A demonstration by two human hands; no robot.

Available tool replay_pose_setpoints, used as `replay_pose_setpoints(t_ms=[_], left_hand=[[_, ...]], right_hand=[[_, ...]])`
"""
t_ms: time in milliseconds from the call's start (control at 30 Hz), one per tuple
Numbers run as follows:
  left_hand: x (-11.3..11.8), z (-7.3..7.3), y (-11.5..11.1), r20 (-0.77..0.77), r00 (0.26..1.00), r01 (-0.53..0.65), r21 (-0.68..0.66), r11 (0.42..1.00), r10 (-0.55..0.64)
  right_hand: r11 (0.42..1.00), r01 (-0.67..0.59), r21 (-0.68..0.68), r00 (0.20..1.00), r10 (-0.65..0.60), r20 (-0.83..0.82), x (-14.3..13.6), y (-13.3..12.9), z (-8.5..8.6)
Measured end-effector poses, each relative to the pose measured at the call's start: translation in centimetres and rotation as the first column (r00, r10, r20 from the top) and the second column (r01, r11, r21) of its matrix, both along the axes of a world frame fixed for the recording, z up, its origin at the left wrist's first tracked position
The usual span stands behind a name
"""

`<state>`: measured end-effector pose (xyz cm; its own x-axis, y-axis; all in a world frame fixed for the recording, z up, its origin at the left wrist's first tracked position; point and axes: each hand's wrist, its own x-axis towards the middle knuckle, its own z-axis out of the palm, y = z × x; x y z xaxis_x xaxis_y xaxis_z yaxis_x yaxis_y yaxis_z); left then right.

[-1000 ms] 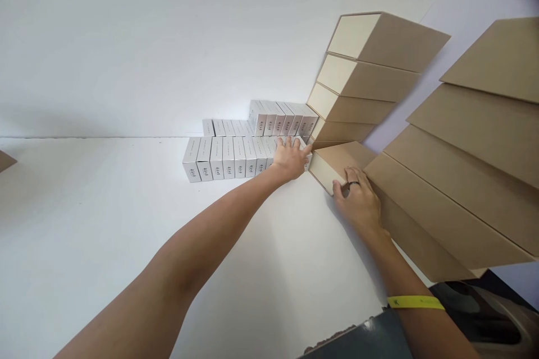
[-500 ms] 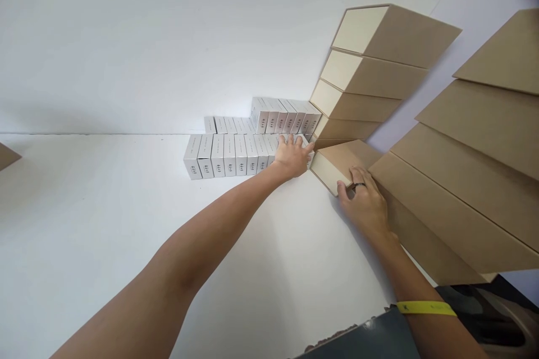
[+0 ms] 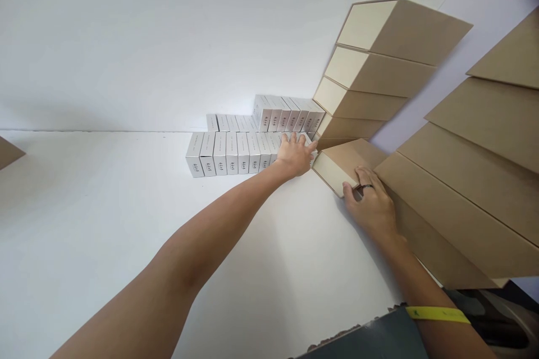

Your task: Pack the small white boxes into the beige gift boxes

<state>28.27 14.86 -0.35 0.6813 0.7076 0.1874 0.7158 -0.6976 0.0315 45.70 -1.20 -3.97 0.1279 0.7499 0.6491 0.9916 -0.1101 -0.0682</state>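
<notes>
Small white boxes (image 3: 232, 152) with dark print stand in a tight front row, and others (image 3: 285, 114) are stacked higher behind them by the wall. My left hand (image 3: 296, 155) lies on the right end of the front row with its fingers spread, hiding the boxes under it. A low tan box (image 3: 346, 161) with a cream side touches the right side of this area. My right hand (image 3: 372, 196), with a dark ring, grips the near corner of that tan box between thumb and fingers.
Tan boxes (image 3: 379, 70) are stacked against the wall at the back right. A larger tan stack (image 3: 471, 179) rises at the right. A tan corner (image 3: 9, 153) shows at the far left, and a dark panel (image 3: 370, 342) at the bottom.
The view has shifted slightly, so the boxes at the right appear a little farther right. Both hands keep the same contacts, and no box has clearly moved.
</notes>
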Motion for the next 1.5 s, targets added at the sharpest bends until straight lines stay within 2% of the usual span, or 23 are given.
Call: replay_pose_setpoints(t_ms=[333,700,833,933,1033,1167,1367,1500], left_hand=[[0.1,0.1,0.2,0.003,1.000,0.009,-0.014,1.000,-0.009],[1.1,-0.1,0.2,0.020,0.999,0.030,-0.028,0.999,-0.029],[0.9,0.3,0.2,0.044,0.998,0.035,-0.015,0.999,-0.034],[0.1,1.0,-0.9,0.099,0.994,0.053,0.035,0.998,-0.056],[-0.5,1.3,-3.1,0.164,0.977,0.120,0.116,0.986,-0.139],[0.2,1.0,-5.5,0.212,0.961,0.155,0.112,0.982,-0.176],[3.3,0.7,-5.4,0.247,0.966,0.091,-0.023,0.996,-0.082],[3.4,0.7,-5.5,0.269,0.960,0.097,-0.058,0.994,-0.078]], right_hand=[[0.999,-0.032,0.037,0.999,0.032,0.007,0.2,-0.2,0.0],[0.992,-0.050,0.118,0.999,0.049,0.012,0.2,-0.2,-1.0],[0.989,-0.049,0.143,0.999,0.049,0.004,0.0,0.1,-1.3],[0.986,-0.045,0.162,0.999,0.047,-0.009,-0.2,0.2,-1.4],[0.985,-0.041,0.169,0.998,0.047,-0.030,-0.3,0.2,-1.4],[0.989,-0.037,0.146,0.996,0.048,-0.070,-0.4,0.0,-1.2],[0.998,-0.032,0.054,0.983,0.041,-0.177,-0.2,-0.2,-0.8],[1.000,-0.001,0.018,0.950,0.007,-0.312,-1.4,-1.0,-1.2]])
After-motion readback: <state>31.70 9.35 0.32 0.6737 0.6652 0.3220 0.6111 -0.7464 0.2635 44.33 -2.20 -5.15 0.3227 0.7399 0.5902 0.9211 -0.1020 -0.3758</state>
